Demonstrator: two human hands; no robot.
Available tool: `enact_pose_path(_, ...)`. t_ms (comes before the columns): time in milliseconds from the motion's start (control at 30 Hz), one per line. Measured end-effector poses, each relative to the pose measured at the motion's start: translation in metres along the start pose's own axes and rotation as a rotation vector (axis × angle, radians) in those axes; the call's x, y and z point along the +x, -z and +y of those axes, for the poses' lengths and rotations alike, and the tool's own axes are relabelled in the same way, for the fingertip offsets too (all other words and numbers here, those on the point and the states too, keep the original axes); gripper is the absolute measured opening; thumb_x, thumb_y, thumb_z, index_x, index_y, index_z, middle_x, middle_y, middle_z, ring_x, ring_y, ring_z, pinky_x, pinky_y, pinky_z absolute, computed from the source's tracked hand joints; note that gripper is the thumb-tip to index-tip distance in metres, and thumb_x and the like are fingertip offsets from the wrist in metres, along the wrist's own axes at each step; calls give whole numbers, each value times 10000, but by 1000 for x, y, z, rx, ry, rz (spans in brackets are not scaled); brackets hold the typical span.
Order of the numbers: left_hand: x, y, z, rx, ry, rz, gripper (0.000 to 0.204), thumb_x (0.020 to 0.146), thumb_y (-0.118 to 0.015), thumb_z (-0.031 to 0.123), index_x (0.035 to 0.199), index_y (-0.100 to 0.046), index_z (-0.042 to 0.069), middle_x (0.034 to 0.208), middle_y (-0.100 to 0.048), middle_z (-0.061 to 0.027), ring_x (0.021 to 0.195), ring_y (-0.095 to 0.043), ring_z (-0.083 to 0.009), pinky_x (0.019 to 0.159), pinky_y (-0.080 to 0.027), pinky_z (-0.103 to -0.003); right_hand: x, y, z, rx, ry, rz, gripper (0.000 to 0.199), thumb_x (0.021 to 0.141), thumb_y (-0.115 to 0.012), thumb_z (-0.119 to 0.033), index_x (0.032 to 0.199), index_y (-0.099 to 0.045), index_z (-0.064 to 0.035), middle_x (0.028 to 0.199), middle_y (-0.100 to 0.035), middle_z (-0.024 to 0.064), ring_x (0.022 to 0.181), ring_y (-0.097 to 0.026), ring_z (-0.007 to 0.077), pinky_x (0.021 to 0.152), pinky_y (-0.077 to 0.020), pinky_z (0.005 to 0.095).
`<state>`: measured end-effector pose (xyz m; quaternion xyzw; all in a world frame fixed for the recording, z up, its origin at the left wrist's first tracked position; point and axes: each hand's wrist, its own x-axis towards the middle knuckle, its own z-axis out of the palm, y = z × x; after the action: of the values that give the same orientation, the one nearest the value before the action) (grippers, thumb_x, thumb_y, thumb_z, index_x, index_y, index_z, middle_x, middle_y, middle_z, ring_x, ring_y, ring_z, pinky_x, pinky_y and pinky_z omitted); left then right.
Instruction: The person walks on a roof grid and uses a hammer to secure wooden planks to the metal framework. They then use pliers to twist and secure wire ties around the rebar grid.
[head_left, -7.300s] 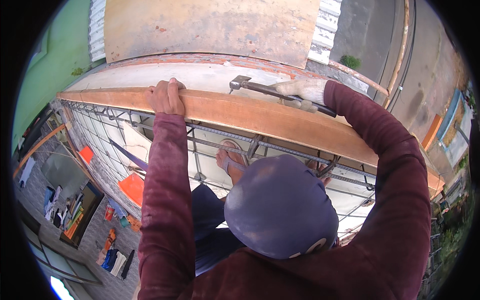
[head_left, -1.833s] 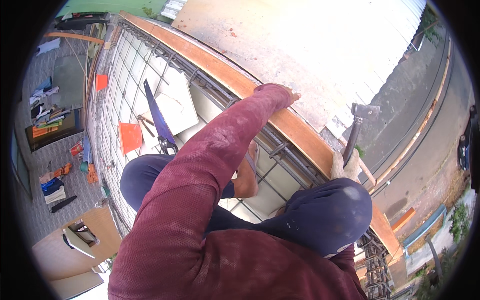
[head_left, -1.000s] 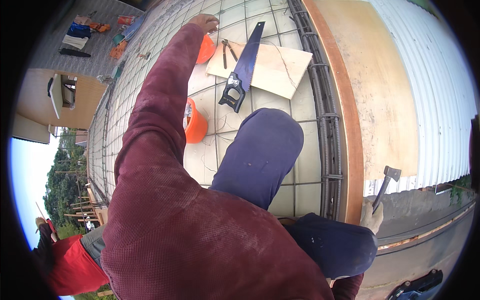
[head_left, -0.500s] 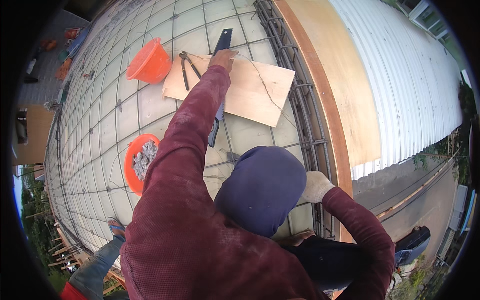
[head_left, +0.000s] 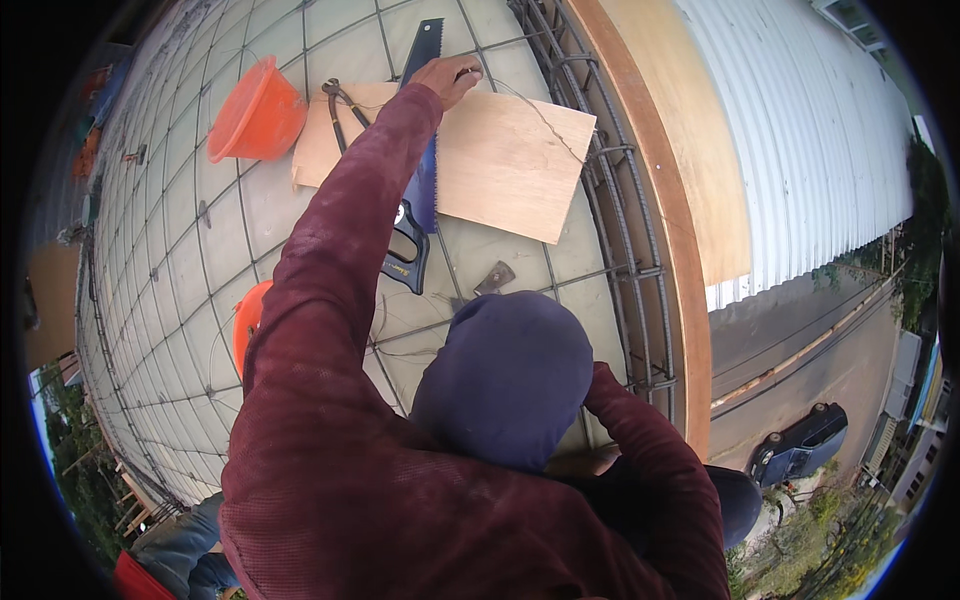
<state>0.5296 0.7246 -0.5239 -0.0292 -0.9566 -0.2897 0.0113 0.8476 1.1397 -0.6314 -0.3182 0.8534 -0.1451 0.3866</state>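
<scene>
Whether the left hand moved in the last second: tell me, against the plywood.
Yes. The left hand went from beyond the plywood's corner by the orange bucket to its far edge, at the saw.

We see a rooftop formwork deck high above a street.

An orange bucket [head_left: 255,110] lies tipped on its side on the rebar grid [head_left: 180,260], with pincers [head_left: 335,100] just to its right. Nearer us, an orange bowl [head_left: 245,320] shows only partly. Along the deck's right side a rebar cage [head_left: 625,200] runs beside a wooden edge board [head_left: 665,200], and beyond that lies a corrugated metal roof [head_left: 800,130]. Far below, a dark car [head_left: 800,455] stands by the road. At lower left we glimpse another person's blue-trousered legs [head_left: 185,530].
</scene>
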Motion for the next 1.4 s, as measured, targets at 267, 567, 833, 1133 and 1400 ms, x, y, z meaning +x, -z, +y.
enact_pose_path(267, 15, 66, 133, -756, 155, -320, 242, 966, -612, 289, 957, -646, 49, 627, -409, 100, 531, -346, -19, 463, -293, -226, -10, 294, -97, -463, 489, 990, 382, 751, -685, -129, 1130, -640, -113, 1231, -599, 105, 1245, -536, 330, 1012, -469, 481)
enact_pose_path(567, -36, 58, 314, -1103, -264, -862, 287, 1060, -500, 314, 1010, -579, 42, 758, -429, 77, 598, -383, 29, 525, -425, -153, -138, 416, -12, -975, 201, 1308, 337, 823, -721, -143, 1142, -684, -245, 784, -656, -26, 753, -646, 201, 771, -508, 419)
enact_pose_path(833, -47, 3, 367, -829, -407, -833, 373, 1070, -453, 433, 1032, -606, 96, 735, -443, 77, 650, -443, 8, 547, -377, -151, -217, 378, 30, -683, 98, 1256, 237, 835, -631, -9, 1038, -699, -109, 825, -679, 127, 815, -685, 313, 698, -546, 414)
enact_pose_path(1133, -52, -67, 444, -204, -857, -208, 357, 1027, -575, 378, 960, -729, 63, 805, -666, 19, 736, -582, -85, 659, -476, -250, -255, 291, 192, -452, 12, 1204, 246, 957, -577, -129, 1170, -680, -63, 1031, -717, 135, 950, -691, 289, 816, -553, 383)
enact_pose_path(1400, -42, -104, 440, -259, -663, -611, 396, 1014, -543, 470, 1099, -755, 147, 1021, -751, -28, 989, -694, -196, 946, -535, -368, -340, 270, 102, 475, 104, 846, 338, 989, -582, -319, 1033, -644, 10, 970, -646, 78, 951, -595, 186, 888, -467, 297)
